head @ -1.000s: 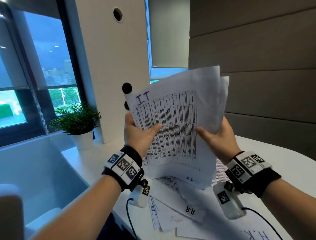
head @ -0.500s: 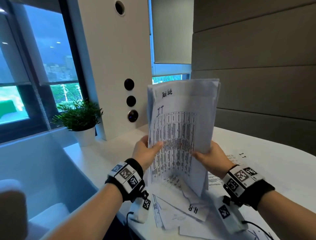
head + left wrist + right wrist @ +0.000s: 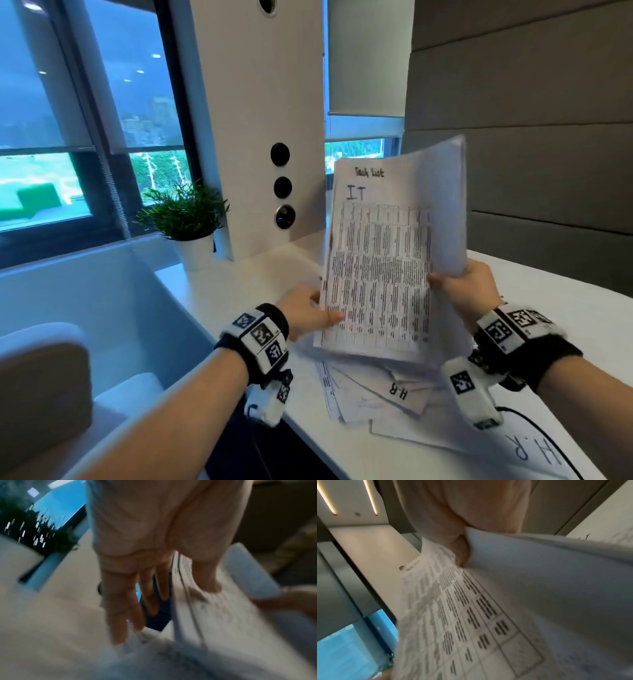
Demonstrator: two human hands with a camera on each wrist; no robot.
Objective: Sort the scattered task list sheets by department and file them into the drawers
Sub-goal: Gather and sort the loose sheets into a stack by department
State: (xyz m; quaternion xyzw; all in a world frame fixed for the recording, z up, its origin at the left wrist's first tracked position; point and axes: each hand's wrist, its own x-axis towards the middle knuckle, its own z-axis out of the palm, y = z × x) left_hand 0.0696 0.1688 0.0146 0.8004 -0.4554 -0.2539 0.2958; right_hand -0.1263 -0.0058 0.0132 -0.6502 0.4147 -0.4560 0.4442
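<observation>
IT sheets (image 3: 376,274): gathered upright, pinched between left hand (image 3: 305,313) and right hand (image 3: 466,291).
H.R sheets (image 3: 397,390): loose on surface below hands.
Filing: not begun.

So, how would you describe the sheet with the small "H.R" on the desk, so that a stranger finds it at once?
Start at the white desk and look just below the IT stack held up by the left hand and right hand. The H.R sheet lies flat among loose papers. Its small handwritten "H.R" reads upside down, unlike the larger H.R page at the near edge.
</observation>
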